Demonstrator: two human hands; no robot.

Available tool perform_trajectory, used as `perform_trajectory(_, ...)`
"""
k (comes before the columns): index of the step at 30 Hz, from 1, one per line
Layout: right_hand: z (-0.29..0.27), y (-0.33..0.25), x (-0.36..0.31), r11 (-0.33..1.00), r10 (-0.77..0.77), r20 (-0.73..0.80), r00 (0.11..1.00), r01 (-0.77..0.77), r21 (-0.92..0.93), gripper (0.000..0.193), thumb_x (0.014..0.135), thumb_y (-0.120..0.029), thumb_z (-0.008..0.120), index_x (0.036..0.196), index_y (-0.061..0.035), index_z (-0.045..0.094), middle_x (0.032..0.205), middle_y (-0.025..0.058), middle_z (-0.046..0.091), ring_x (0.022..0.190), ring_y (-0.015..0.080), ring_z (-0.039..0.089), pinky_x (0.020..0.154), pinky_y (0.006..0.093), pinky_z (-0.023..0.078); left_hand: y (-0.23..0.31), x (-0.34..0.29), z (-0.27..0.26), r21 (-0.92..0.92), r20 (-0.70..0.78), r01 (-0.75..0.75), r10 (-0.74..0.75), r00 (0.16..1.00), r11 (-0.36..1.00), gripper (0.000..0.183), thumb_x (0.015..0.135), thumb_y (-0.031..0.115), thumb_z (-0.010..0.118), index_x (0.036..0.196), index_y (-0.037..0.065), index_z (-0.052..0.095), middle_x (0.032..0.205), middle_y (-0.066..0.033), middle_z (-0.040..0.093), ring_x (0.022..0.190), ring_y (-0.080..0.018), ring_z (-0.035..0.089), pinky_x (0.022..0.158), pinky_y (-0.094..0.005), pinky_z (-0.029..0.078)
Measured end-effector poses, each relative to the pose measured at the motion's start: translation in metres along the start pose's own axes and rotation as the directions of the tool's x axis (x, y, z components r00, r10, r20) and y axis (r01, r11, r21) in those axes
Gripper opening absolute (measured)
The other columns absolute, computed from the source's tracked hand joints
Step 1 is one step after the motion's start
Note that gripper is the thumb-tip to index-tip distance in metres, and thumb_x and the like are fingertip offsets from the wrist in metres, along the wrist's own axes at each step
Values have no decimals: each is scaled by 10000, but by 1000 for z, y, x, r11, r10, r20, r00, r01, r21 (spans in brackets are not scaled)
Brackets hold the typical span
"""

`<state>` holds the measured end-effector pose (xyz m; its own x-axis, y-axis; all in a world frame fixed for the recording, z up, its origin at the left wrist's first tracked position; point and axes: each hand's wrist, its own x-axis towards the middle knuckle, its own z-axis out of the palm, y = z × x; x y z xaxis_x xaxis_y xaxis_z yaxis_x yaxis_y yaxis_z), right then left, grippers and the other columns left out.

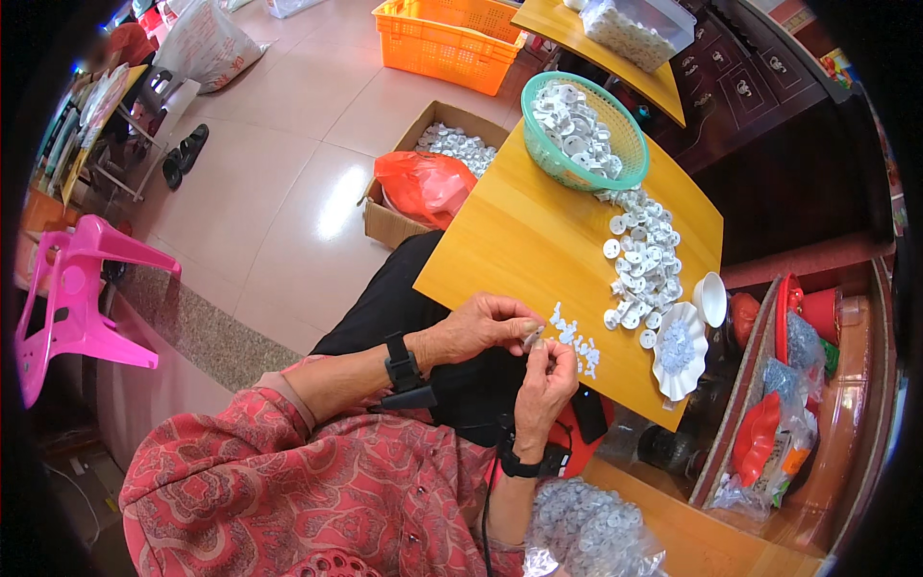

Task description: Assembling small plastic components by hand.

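My left hand [481, 327] and my right hand [545, 389] meet over the near edge of the yellow table [490, 231]. Between their pinched fingertips is a small whitish plastic part [533, 338], mostly covered by the fingers. Just right of it, small white plastic pieces [575, 341] lie scattered on the tabletop. A long pile of round white plastic parts [649, 260] runs along the table's right side, up to a green basket [630, 144] full of similar parts. A white scalloped dish [666, 375] holds tiny clear pieces.
A small white bowl [710, 299] tilts by the dish. A cardboard box [386, 226] with white parts and a red bag [423, 185] stands beyond the table, near an orange crate [447, 48]. A pink stool [82, 279] is at left. A clear bag of parts [591, 524] lies by my right forearm.
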<state>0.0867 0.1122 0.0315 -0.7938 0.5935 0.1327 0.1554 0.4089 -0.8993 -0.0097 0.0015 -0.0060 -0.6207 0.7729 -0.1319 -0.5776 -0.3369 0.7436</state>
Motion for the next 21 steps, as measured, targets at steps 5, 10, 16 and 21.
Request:
perform_trajectory(5,-1,5,-1,1000,16,16,1000,-16,-17,167,925,-137,600,862,12,556,795,94,602,676,183,554,629,320,462,1,1,4,64,-16,-9,10,1000,998,281,948,234,631,1108,4,661,925,-35,674,756,-84,609,694,-223,520)
perform_trajectory(10,-1,-3,0,922,152,99,983,-177,344,155,955,-140,588,909,7,571,842,42,635,696,88,534,645,233,455,-1,3,-1,-36,-9,9,-9,1000,999,286,956,241,619,1107,1,658,897,-24,661,741,-78,589,672,-217,498)
perform_trajectory(16,-1,-2,2,891,174,135,976,-214,400,141,955,-128,584,931,10,569,858,40,633,711,76,533,653,216,449,2,4,0,-86,-13,27,-28,1000,996,245,968,188,593,1105,-5,657,890,-22,655,737,-79,593,652,-208,500)
perform_trajectory(21,1,-5,1,895,179,132,975,-217,389,128,950,-111,576,926,14,565,852,45,626,711,78,535,644,221,447,-2,4,-1,-53,-20,18,-19,1000,998,223,965,188,600,1066,3,672,888,-31,665,732,-77,597,650,-211,508)
